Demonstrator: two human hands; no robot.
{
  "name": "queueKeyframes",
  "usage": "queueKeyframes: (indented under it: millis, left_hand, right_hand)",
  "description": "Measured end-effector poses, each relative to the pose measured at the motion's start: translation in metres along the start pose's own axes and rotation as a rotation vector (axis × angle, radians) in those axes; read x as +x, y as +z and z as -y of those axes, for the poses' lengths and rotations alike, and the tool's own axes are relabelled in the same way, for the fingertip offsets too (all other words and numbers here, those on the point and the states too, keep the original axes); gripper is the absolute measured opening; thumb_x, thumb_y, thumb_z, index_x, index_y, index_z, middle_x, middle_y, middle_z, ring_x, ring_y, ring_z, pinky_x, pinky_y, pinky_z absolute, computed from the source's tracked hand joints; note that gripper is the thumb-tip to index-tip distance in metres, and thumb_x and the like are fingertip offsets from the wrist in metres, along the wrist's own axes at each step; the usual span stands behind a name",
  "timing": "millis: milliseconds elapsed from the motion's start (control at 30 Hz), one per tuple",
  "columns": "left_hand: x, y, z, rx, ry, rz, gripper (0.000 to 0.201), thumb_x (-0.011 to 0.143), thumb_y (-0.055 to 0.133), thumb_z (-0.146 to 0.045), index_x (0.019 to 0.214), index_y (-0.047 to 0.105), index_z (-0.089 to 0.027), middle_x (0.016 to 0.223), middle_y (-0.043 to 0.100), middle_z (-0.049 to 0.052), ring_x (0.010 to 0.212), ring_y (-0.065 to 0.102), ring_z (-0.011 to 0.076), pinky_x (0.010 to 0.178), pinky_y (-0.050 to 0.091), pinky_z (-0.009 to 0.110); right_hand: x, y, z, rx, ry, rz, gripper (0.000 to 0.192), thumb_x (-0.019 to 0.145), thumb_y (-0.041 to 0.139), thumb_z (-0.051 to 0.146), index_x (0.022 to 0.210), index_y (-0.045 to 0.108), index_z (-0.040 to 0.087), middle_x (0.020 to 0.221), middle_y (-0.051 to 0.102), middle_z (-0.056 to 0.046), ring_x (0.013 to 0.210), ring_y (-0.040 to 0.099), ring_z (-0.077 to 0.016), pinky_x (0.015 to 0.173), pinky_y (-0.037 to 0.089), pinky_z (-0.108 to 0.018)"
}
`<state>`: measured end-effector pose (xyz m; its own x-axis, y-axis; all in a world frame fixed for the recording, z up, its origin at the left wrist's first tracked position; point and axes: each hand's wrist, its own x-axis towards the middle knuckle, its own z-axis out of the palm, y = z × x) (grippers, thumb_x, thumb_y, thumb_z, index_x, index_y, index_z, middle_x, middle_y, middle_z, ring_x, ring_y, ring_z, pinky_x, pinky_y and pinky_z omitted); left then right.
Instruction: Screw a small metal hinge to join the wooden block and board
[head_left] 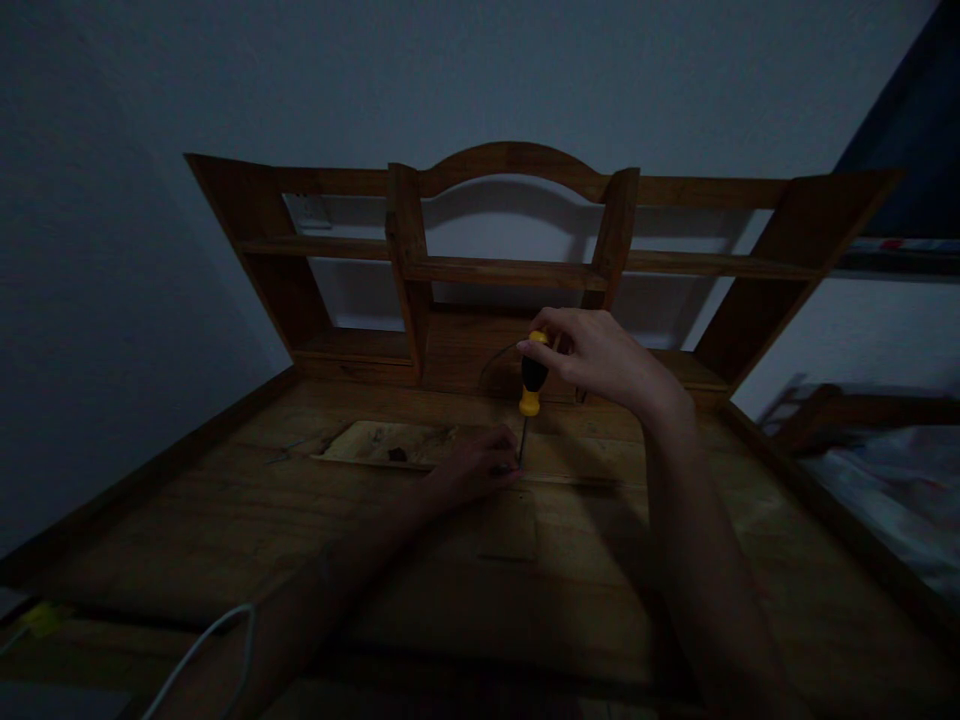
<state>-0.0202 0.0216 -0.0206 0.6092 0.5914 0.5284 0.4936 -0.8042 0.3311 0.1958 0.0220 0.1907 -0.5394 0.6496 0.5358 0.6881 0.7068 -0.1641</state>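
Note:
A screwdriver (534, 375) with a yellow and black handle stands nearly upright over the wooden desktop (300, 540). The fingers of my right hand (592, 348) are closed round the top of its handle. Its shaft points down to the fingertips of my left hand (480, 462), which rests low on the wood. Those fingers are drawn together around the tip; what they pinch, if anything, is too dark and small to make out. Under and beside them runs a long pale wooden strip (600, 460). A thin square wooden piece (508, 528) lies just nearer to me.
A wooden shelf unit (506, 272) rises along the back, against the wall. A dark knot or hole (397, 454) shows in the pale wood at left. Small thin metal-looking bits (281, 455) lie further left. A white cord (210, 630) crosses my left forearm. The light is dim.

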Motion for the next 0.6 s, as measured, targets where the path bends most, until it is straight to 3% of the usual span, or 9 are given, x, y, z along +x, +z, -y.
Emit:
queueKeyframes:
  millis: [200,267,433,600]
  left_hand:
    - [0.0009,-0.0031,-0.0018,0.015,0.009,0.021,0.018,0.097,0.065,-0.032,0.089,0.069,-0.017,0.111,0.063,0.005,0.092,0.065,0.0142,0.081,0.053,0.026]
    - [0.0015,-0.0032,-0.0022,0.032,0.010,0.031,0.019,0.097,0.064,-0.033,0.088,0.068,-0.017,0.110,0.063,0.005,0.091,0.064,0.0140,0.080,0.052,0.026]
    - [0.0025,-0.0026,-0.0017,0.063,0.018,0.059,0.016,0.098,0.063,-0.032,0.091,0.067,-0.018,0.105,0.063,0.004,0.091,0.062,0.0145,0.080,0.051,0.026]
    - [0.0027,-0.0031,-0.0007,0.094,0.051,0.030,0.015,0.097,0.064,-0.032,0.090,0.067,-0.018,0.104,0.063,0.005,0.097,0.062,0.0172,0.084,0.051,0.028]
  right_hand:
    - [-0.0011,-0.0029,-0.0019,0.106,-0.023,0.081,0.033,0.097,0.061,0.029,0.128,0.067,0.019,0.103,0.077,-0.005,0.083,0.070,-0.0188,0.075,0.047,-0.028]
    - [-0.0006,-0.0007,-0.0011,0.087,-0.045,0.061,0.031,0.098,0.062,0.031,0.126,0.067,0.019,0.104,0.076,-0.005,0.084,0.069,-0.0186,0.075,0.047,-0.028]
    - [0.0012,0.0051,-0.0020,-0.075,-0.022,0.010,0.031,0.099,0.060,0.046,0.098,0.071,0.017,0.091,0.073,-0.007,0.079,0.066,-0.0202,0.070,0.043,-0.030]
    - [-0.0015,-0.0002,-0.0050,0.027,-0.015,0.058,0.031,0.097,0.062,0.036,0.121,0.071,0.018,0.109,0.076,-0.008,0.084,0.069,-0.0197,0.076,0.048,-0.030]
